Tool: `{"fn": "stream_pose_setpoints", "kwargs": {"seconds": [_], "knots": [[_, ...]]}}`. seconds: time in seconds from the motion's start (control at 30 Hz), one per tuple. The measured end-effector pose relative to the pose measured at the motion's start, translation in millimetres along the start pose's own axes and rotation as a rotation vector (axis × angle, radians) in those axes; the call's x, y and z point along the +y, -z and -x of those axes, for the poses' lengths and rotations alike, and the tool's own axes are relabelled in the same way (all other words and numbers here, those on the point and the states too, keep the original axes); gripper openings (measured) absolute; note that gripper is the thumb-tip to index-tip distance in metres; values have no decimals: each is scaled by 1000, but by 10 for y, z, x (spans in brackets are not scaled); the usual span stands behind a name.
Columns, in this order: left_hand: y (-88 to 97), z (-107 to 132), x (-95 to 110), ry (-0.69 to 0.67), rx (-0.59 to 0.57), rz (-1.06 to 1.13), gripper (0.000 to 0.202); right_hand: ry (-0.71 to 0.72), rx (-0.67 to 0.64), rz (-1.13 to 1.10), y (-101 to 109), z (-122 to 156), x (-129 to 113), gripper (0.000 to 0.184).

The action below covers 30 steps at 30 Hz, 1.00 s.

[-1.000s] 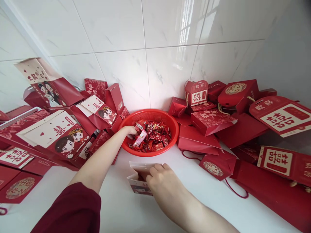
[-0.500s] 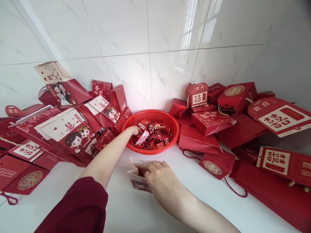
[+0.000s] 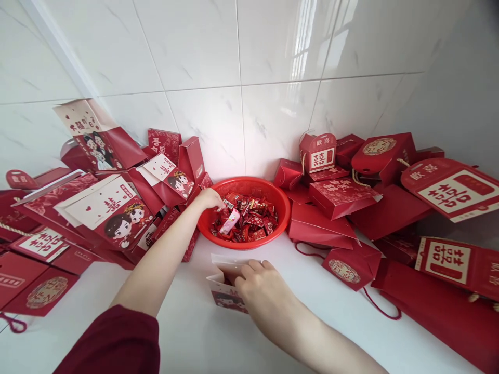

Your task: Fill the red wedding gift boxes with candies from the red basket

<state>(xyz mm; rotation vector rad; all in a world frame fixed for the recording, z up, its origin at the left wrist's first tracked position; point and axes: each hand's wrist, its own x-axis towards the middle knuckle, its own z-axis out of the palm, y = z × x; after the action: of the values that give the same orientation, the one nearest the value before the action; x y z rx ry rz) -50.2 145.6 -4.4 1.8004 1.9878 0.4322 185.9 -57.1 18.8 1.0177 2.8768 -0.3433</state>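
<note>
Gripping bag at rim: right fingers | candies beside left fingers, hold unclear

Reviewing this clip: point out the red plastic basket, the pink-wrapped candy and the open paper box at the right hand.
Red plastic basket (image 3: 245, 186): head view, back inner wall.
Pink-wrapped candy (image 3: 230, 222): head view, middle of its wrapper.
Open paper box (image 3: 226, 297): head view, printed front.

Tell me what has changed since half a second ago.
The left hand has drawn up and back toward the left rim of the red basket; whether it holds anything is unclear. The right hand still holds the open box, and the pink packet stays in the basket.
</note>
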Motion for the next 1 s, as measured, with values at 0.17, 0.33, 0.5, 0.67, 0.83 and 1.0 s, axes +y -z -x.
{"fn": "stream_pose_setpoints", "kwargs": {"seconds": [0.17,0.33,0.5,0.67,0.83,1.0], "knots": [[156,663,-6,-92,104,372,36,3,43,-18,-68,-30,1,24],[-17,1342,57,-114,146,936,32,34,158,-71,-147,-15,17,24],[-47,1586,57,-145,20,1048,25,22,188,-61,-189,-31,14,21],[3,1688,72,-317,-269,702,15,23,135,-27,-231,-113,48,15],[-56,1661,66,-494,-297,406,9,31,168,-2,-249,-107,62,16],[-88,1663,116,-588,-325,187,10,22,181,-6,-290,-78,61,16]]}}
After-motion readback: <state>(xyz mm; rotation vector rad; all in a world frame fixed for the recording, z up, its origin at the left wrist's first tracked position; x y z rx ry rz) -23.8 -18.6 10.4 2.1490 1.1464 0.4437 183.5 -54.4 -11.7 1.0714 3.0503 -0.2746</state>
